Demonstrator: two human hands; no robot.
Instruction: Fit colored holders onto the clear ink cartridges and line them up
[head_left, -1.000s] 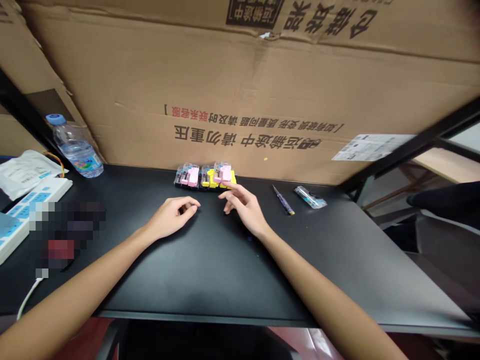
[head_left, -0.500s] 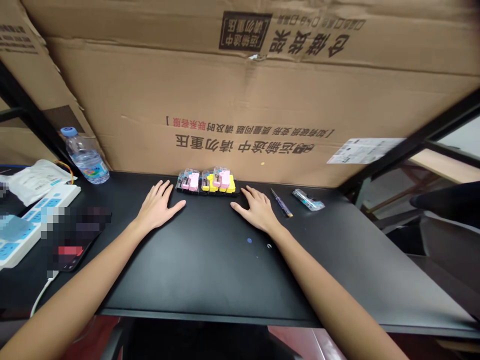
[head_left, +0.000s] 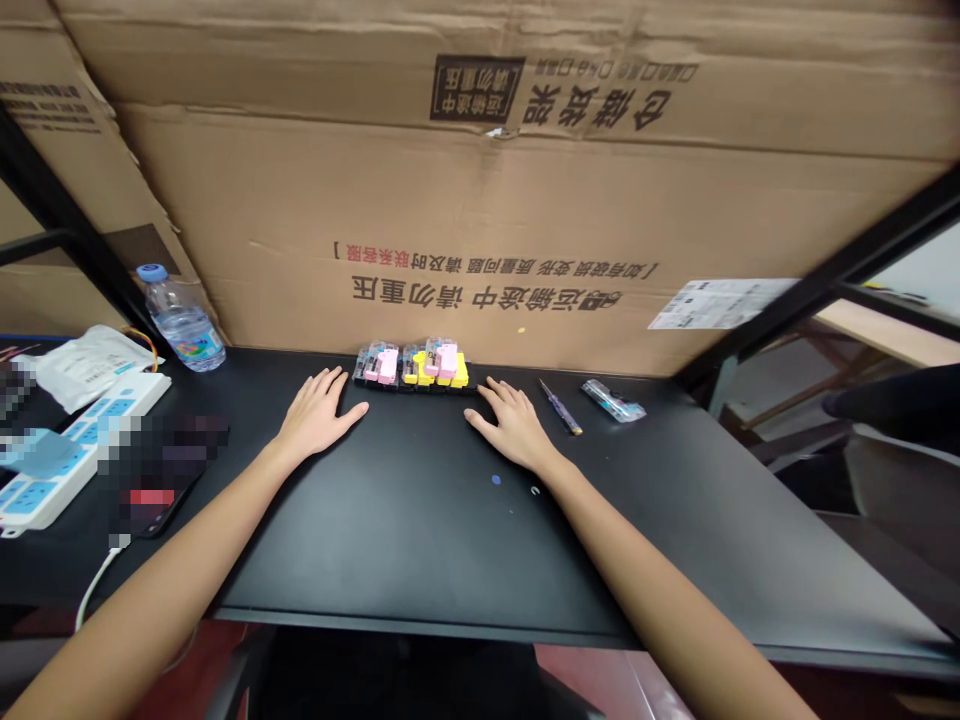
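Note:
My left hand (head_left: pixel 316 412) lies flat on the black table (head_left: pixel 420 540), fingers spread, holding nothing. On the other side, my right hand (head_left: pixel 511 425) also rests palm down with its fingers apart. At the back edge, between and beyond the hands, sits a row of small pink and yellow parts with clear pieces: a pink cluster (head_left: pixel 386 366) nearer my left hand, and a yellow cluster (head_left: pixel 459 372) with a pink part (head_left: pixel 441 358) on top. Right of my right hand lie a screwdriver (head_left: pixel 561 408) and a clear packet (head_left: pixel 613 401).
Cardboard (head_left: pixel 465 200) stands along the back. At the left are a water bottle (head_left: pixel 184 325), a white bag (head_left: pixel 90 365), a power strip (head_left: pixel 90 440) and a blurred phone (head_left: pixel 165 480) with a white cable (head_left: pixel 94 585). A small blue disc (head_left: pixel 496 480) lies near my right forearm.
The camera view has shifted slightly, so the bottle and power strip appear a little further right. Both hands stay flat on the table in about the same places.

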